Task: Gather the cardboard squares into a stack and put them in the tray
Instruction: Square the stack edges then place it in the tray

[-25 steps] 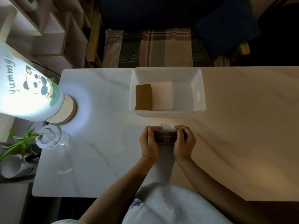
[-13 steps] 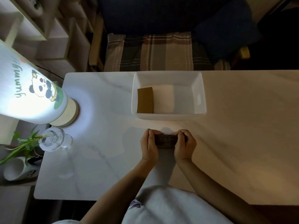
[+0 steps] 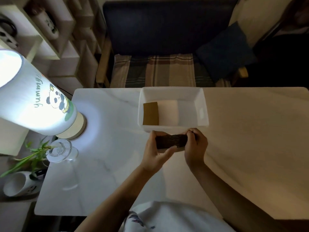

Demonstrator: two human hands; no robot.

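A stack of brown cardboard squares (image 3: 170,141), seen edge-on, is gripped at both ends just in front of the white tray (image 3: 202,113). My left hand (image 3: 154,154) clamps its left end with the thumb under the stack. My right hand (image 3: 195,145) clasps its right end. The stack seems lifted slightly off the marble table (image 3: 107,164) and nearly touches the tray's near wall. Inside the tray lie a brown cardboard square (image 3: 150,113) at the left and a pale one (image 3: 168,113) beside it.
A lit lamp with a panda print (image 3: 36,101) stands at the table's left side, with a glass vase holding a green plant (image 3: 60,150) in front of it. A bench with a plaid cushion (image 3: 160,71) sits beyond the table. A white mug (image 3: 18,183) sits lower left.
Both hands have carried the stack forward from the table toward the tray's near wall, and the left thumb has slid beneath it.
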